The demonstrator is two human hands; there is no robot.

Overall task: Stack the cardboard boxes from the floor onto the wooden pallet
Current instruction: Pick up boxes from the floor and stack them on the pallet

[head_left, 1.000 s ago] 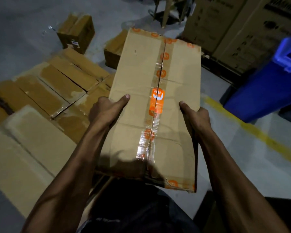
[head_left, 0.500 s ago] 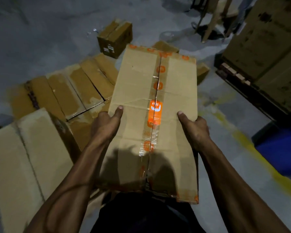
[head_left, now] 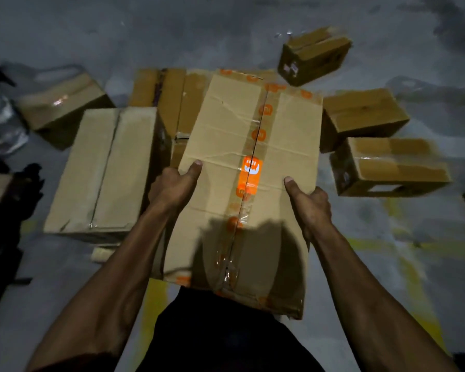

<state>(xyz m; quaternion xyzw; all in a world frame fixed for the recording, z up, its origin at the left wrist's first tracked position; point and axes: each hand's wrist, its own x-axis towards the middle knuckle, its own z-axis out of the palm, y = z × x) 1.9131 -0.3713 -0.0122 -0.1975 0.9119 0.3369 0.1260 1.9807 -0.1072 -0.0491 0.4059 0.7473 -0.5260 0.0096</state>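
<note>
I hold one long cardboard box point(head_left: 226, 162) in front of my torso, its long axis running from 6 o'clock toward 12 o'clock. My left hand point(head_left: 172, 186) clamps the left long edge: the thumb lies flat on the top face and the remaining fingers wrap under the side, out of sight. My right hand point(head_left: 310, 202) clamps the right long edge the same way, thumb on top, fingers curled around the side wall. Both hands are closed firmly on the box; neither is free.

A strip of clear tape with orange logos point(head_left: 250, 173) runs along the centre seam of the top face. The near end of the box sits in shadow just above my dark clothing point(head_left: 220, 331).

Beneath and beyond the held box, at 11 o'clock, lies a large flat box point(head_left: 102, 170), with a row of taped boxes point(head_left: 169, 98) just past it. I cannot tell whether these rest on a pallet or on the floor. At 9 o'clock a smaller box point(head_left: 62, 103) sits on the grey floor point(head_left: 118, 30). At 1 o'clock a small box point(head_left: 314, 55) stands apart. At 2 and 3 o'clock two more boxes point(head_left: 363, 111) lie near each other, the nearer one point(head_left: 392, 167) showing a hand-hole cutout.
</note>
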